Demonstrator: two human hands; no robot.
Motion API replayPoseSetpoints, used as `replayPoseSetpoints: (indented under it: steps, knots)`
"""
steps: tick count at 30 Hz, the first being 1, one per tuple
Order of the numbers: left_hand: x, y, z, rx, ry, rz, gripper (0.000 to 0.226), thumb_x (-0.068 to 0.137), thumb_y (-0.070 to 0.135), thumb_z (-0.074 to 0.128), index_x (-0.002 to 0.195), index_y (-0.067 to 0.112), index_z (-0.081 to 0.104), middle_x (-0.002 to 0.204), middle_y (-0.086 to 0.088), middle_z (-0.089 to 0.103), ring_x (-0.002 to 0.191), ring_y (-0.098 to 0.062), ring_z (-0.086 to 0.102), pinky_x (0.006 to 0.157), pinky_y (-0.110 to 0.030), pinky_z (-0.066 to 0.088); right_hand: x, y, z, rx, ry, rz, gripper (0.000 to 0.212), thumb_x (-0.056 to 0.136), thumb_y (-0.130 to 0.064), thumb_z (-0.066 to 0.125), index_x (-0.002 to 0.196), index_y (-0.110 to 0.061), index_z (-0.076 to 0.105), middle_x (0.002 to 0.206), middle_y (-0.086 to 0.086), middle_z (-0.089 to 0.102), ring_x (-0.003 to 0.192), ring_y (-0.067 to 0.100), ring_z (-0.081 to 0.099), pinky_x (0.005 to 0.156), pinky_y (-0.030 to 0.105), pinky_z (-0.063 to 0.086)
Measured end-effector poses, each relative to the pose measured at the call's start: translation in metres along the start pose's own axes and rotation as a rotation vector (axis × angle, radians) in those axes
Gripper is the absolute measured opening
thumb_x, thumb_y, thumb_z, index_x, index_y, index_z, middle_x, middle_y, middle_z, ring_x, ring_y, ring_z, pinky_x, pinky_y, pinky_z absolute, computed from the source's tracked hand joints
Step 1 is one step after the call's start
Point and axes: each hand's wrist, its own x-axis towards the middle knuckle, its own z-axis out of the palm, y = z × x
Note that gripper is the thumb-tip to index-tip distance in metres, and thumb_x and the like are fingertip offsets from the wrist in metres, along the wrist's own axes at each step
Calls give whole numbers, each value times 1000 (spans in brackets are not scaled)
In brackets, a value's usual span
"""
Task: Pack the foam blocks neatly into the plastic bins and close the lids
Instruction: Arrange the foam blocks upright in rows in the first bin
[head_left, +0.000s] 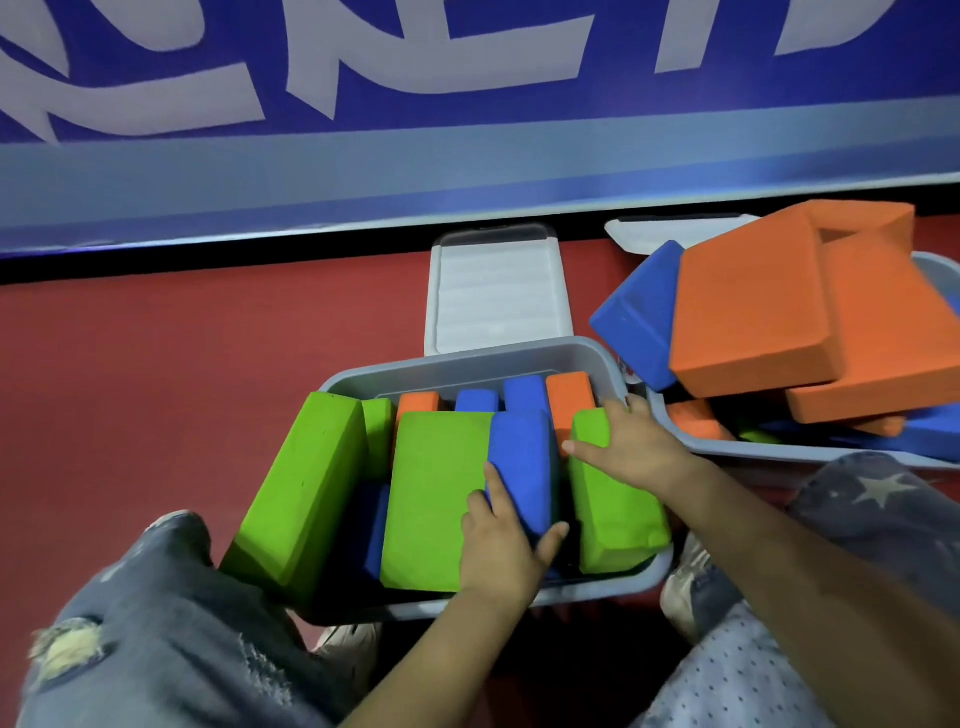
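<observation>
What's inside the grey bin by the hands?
The grey bin holds upright foam blocks: green blocks, blue blocks and orange blocks. The blocks and both hands cover its bottom, so anything underneath is hidden.

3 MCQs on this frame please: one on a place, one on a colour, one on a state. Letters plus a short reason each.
1. Where does the white lid lie?
A. On the red floor beyond the near bin
B. Snapped onto the near bin
C. On the person's lap

2. What colour is the block that the left hand grips?
A. Orange
B. Blue
C. Green

3. What is the state of the right-side bin?
A. Closed with its lid
B. Holding no blocks
C. Heaped, with large orange blocks sticking up above its rim

Answers:
1 A: the lid lies flat on the floor behind the open near bin.
2 B: thumb and fingers wrap a blue block standing between green ones.
3 C: orange slabs and a blue block pile well above the rim.
</observation>
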Motion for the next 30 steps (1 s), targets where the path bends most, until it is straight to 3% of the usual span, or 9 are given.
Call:
replayPoseSetpoints:
  steps: [3,6,9,11,13,15,18,25,30]
  knots:
    - [8,1,2,-192,1,99,107,62,92,8,151,34,15,136,-18,32,121,-33,44,107,-31,34,-5,0,0,-10,-135,-10,97,81,-59,61,152,-28,1,158,16,-6,145,29,15,112,36,25]
    - [24,-7,1,-283,-164,118,59,91,58,39,146,38,30,141,-16,33,127,-29,45,108,-23,30,-6,13,-3,-60,-257,-6,106,80,-52,67,150,-32,-9,157,21,1,142,29,26,106,34,35]
    - [32,-32,16,-52,-466,140,66,95,24,51,150,35,17,133,-18,47,120,-31,51,101,-25,36,-4,29,2,32,-231,-26,107,76,-43,75,152,-28,1,151,19,29,134,27,39,102,27,35]
    - [24,-41,29,66,-543,134,75,93,18,51,151,35,7,130,-18,50,116,-32,53,98,-27,37,-4,33,8,108,-135,-27,101,76,-38,77,152,-24,12,150,16,32,136,26,36,105,27,32]
    - [17,-38,41,94,-480,125,74,93,22,46,150,33,1,133,-18,45,115,-32,51,102,-28,36,0,33,14,139,-38,-32,93,78,-34,76,150,-19,20,152,16,27,139,26,31,108,28,28]
    - [18,-29,46,159,-364,173,66,91,27,39,152,28,11,152,-20,21,130,-30,38,111,-29,29,5,31,19,138,-36,-36,89,78,-33,75,150,-18,23,150,19,27,137,28,33,108,30,29]
    - [29,-16,43,338,-333,278,55,97,32,38,150,22,27,161,1,-10,147,-22,7,115,-38,18,11,32,26,85,-78,-4,90,77,-39,75,148,-21,22,144,22,35,131,34,40,108,38,35]
    - [54,-22,31,498,-547,263,63,97,49,36,151,18,24,161,4,1,148,-20,-1,117,-50,5,19,18,40,52,-170,1,81,83,-35,71,144,-15,22,140,23,34,125,35,44,98,38,38]
    - [51,-5,22,-121,-317,211,67,91,51,39,146,14,36,147,-5,43,135,-17,40,105,-17,26,25,25,45,154,-193,-32,81,75,-35,78,135,-15,27,134,22,41,119,35,50,97,38,42]
